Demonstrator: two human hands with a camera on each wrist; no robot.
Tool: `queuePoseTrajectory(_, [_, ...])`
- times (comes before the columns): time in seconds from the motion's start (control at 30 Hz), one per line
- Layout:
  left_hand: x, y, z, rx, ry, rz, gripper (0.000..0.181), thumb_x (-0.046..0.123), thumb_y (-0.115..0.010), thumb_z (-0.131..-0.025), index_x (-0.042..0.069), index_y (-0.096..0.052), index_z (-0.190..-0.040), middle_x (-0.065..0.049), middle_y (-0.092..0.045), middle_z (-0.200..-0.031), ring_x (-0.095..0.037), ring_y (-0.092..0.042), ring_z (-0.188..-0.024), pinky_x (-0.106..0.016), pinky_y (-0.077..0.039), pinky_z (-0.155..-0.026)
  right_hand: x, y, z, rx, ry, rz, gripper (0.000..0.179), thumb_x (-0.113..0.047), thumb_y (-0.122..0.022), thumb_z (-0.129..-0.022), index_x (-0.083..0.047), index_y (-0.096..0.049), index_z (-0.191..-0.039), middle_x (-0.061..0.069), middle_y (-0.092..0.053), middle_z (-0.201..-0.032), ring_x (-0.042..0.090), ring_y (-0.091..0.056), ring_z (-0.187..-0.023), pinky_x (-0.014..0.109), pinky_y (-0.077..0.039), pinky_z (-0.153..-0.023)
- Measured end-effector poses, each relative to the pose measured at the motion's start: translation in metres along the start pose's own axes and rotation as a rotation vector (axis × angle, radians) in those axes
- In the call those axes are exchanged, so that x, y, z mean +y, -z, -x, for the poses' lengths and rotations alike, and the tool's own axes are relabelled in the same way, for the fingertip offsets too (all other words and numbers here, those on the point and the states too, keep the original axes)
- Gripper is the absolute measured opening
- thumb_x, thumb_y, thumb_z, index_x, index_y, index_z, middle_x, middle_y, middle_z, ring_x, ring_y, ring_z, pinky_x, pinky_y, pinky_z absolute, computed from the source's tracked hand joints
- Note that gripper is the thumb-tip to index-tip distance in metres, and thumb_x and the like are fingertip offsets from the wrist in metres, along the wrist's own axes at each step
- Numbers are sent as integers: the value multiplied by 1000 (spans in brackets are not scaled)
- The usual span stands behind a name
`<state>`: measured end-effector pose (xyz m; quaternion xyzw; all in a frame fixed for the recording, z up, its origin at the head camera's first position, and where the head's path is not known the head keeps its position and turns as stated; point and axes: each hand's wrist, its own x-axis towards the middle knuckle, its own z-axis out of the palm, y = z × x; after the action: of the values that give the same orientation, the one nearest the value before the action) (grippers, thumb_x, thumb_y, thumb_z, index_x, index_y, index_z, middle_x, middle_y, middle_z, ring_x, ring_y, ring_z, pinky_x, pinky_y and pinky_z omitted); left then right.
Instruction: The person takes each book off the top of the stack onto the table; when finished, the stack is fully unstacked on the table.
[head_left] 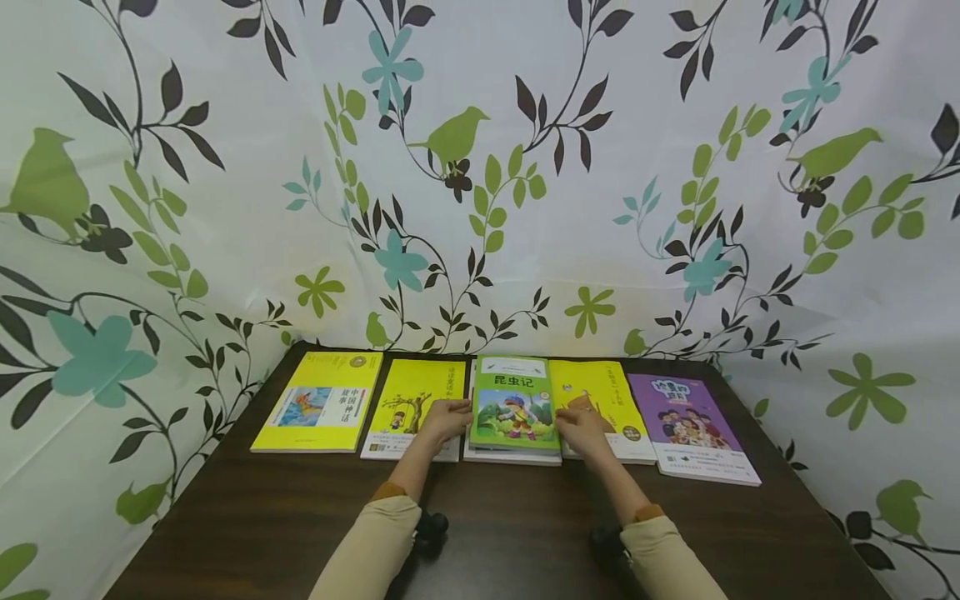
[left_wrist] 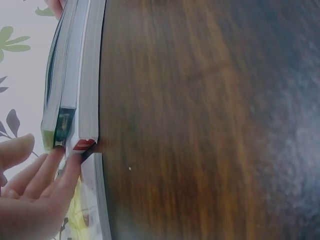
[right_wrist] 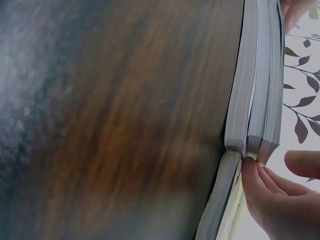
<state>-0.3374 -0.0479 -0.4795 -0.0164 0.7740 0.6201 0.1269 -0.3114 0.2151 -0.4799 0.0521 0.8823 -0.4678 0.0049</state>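
Note:
A green book point(head_left: 515, 408) with a cartoon child on its cover tops a small stack in the middle of the row. My left hand point(head_left: 446, 421) is at the stack's left side, over the edge of a yellow book with a tree point(head_left: 401, 408). In the left wrist view, its fingertips point(left_wrist: 72, 159) touch the stack's side, thumb apart. On the other side my right hand point(head_left: 583, 427) rests over another yellow book point(head_left: 622, 408). The right wrist view shows its straight fingers point(right_wrist: 252, 172) against the page edges point(right_wrist: 265, 100), with the thumb held away.
At the far left lies a yellow book with a blue picture point(head_left: 307, 406); a purple book point(head_left: 686, 417) lies at the far right, slightly turned. All are on a dark wooden table point(head_left: 517, 525). Behind the table hangs a white cloth point(head_left: 480, 300) printed with leaves and birds.

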Motion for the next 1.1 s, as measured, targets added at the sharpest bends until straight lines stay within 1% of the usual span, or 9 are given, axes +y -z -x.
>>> queuePoseTrajectory(0.07, [0,-2,0,16,2,-11,43,11,-59,-97,-4,-53,-137,-22,-54,-140,-37,-57,-123,-43,-52,-98,0,-1,0,1,-3,11,42,-13,-54,-95,8,-56,-131,28,-55,-135,29,-53,-111,37,-50,-86])
queuePoseTrajectory(0.27, [0,-6,-2,68,-8,-103,46,17,-67,-92,-7,-58,-130,-26,-58,-132,-40,-59,-118,-48,-51,-97,-1,-2,-1,4,-14,0,42,-8,-51,-94,9,-56,-132,27,-57,-131,28,-52,-97,26,-41,-61])
queuePoseTrajectory(0.43, [0,-13,-6,141,16,-169,44,13,-71,-88,-9,-61,-124,-27,-61,-124,-42,-57,-117,-50,-51,-96,0,-3,-1,-2,-51,-32,42,-6,-50,-94,7,-55,-133,25,-59,-129,24,-55,-89,25,-40,-59])
queuePoseTrajectory(0.57, [3,-16,-5,156,37,-195,41,9,-70,-88,-11,-61,-123,-28,-61,-124,-43,-57,-118,-50,-51,-95,0,-4,-1,0,-65,-89,44,2,-49,-90,8,-55,-133,26,-62,-126,23,-57,-87,25,-37,-55])
queuePoseTrajectory(0.63, [5,-16,-5,160,42,-209,40,7,-68,-88,-12,-61,-122,-29,-60,-124,-43,-56,-118,-50,-52,-95,1,-5,-1,-1,-55,-94,44,4,-51,-88,9,-56,-132,26,-62,-127,24,-60,-93,24,-40,-56])
queuePoseTrajectory(0.73, [6,-16,-5,162,51,-230,39,5,-66,-88,-13,-60,-122,-29,-59,-126,-41,-57,-118,-49,-52,-95,2,-4,-1,-4,-32,-80,42,2,-55,-90,8,-57,-131,24,-64,-125,28,-63,-106,26,-52,-68])
queuePoseTrajectory(0.87, [7,-14,-7,156,57,-244,36,5,-62,-88,-13,-61,-120,-27,-61,-121,-31,-59,-100,-44,-54,-86,3,-2,-1,7,7,-49,39,-1,-59,-92,8,-59,-129,23,-66,-123,34,-61,-117,38,-56,-88])
queuePoseTrajectory(0.97, [7,-12,-9,136,72,-239,35,7,-61,-89,-13,-62,-118,-27,-60,-118,-27,-54,-89,-41,-52,-80,3,-2,0,21,23,-28,37,0,-61,-91,7,-61,-127,22,-67,-121,34,-62,-115,41,-56,-89])
queuePoseTrajectory(1.1, [4,-7,-9,92,69,-213,42,8,-59,-91,-11,-57,-128,-29,-55,-131,-31,-57,-105,-47,-52,-91,3,-2,-1,42,57,22,36,2,-64,-87,6,-64,-123,21,-69,-116,30,-67,-105,36,-57,-82])
